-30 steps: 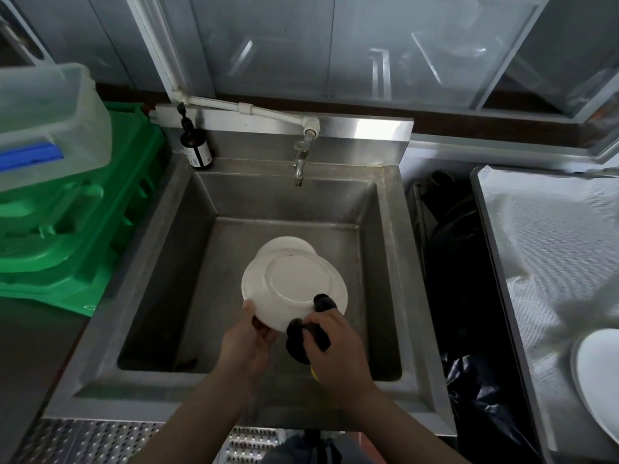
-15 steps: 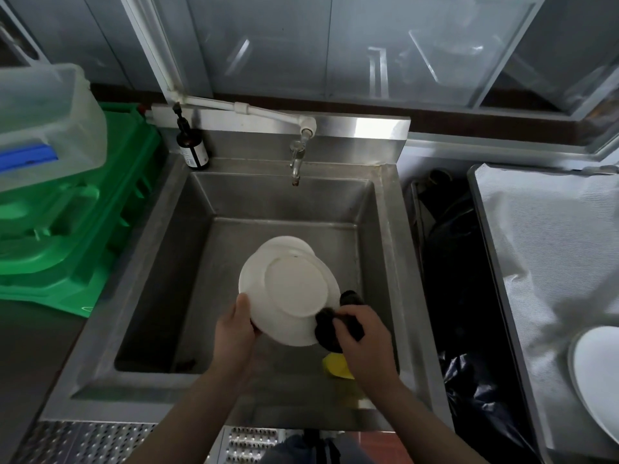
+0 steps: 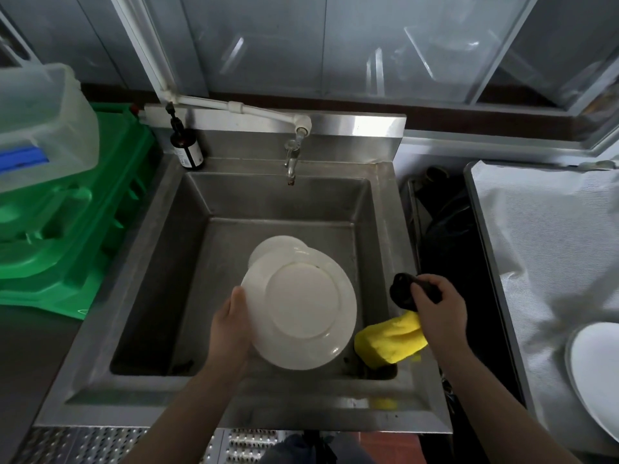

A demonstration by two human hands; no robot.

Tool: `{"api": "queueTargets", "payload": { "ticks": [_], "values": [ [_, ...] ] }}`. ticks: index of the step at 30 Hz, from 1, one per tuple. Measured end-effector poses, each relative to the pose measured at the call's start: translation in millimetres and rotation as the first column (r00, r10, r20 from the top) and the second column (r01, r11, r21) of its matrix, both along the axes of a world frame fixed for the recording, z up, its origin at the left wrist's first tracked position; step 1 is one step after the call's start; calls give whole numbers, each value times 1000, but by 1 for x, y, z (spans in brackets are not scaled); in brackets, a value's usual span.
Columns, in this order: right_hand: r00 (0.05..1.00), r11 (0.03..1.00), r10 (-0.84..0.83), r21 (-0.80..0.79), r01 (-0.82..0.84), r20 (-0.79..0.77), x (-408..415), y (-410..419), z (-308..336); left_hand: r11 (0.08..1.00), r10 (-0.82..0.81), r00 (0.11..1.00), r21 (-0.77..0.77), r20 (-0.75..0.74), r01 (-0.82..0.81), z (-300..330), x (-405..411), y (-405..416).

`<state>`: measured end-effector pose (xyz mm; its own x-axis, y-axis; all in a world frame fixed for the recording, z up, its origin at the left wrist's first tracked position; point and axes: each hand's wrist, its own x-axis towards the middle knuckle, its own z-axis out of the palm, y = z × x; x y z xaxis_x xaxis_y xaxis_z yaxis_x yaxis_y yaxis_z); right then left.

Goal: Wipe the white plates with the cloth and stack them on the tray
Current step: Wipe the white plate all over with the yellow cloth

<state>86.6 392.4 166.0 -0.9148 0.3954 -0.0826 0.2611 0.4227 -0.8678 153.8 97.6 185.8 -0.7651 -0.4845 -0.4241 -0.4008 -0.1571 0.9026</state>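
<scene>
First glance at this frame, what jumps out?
The white plate, held underside up over the steel sink by the left hand. Right of it, the right hand grips a black and yellow cloth clear of the plate. Bright green crates fill the left edge.

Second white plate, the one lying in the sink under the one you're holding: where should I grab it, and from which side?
Take the lower plate by its far-left rim, the only part showing past the held plate. Come from above on the tap side, probably after the left hand moves its plate away, since the rest is covered.
</scene>
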Motion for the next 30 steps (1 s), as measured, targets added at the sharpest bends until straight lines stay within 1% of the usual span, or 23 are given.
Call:
{"api": "queueTargets", "payload": {
  "ticks": [3,6,9,14,15,18,21,23,24,26,29,30],
  "values": [
    [1000,992,17,127,-14,-22,-3,14,8,1000,-8,1000,-1,2,8,2,0,2],
    [996,961,94,259,-93,8,-8,32,4,999,-41,999,17,-31,42,5,1,6],
    [987,926,139,343,-156,76,-14,51,-9,996,-67,997,49,-38,69,7,1,8],
    [966,853,133,471,-226,222,-18,66,-22,997,-54,999,50,0,54,10,-1,9],
    [955,832,145,491,-259,257,-17,66,-23,998,-52,999,43,7,51,10,-1,10],
    [903,726,195,563,-395,382,-17,66,-27,998,-51,998,27,38,50,10,-2,11],
    [872,648,230,600,-469,432,-14,65,-31,1000,-26,997,11,74,26,12,-4,13],
    [846,529,240,666,-526,477,-11,63,-33,1000,-12,995,18,95,10,13,-6,15],
    [825,484,232,675,-557,515,-10,61,-35,1000,-5,995,22,101,3,13,-6,16],
    [796,468,212,656,-592,567,-6,59,-39,999,-7,995,33,101,4,14,-7,16],
    [786,426,275,663,-616,554,-2,57,-48,999,-33,997,30,74,31,16,-5,16],
    [805,454,274,667,-591,527,0,56,-47,999,-40,997,31,66,38,17,-5,16]
  ]
}}
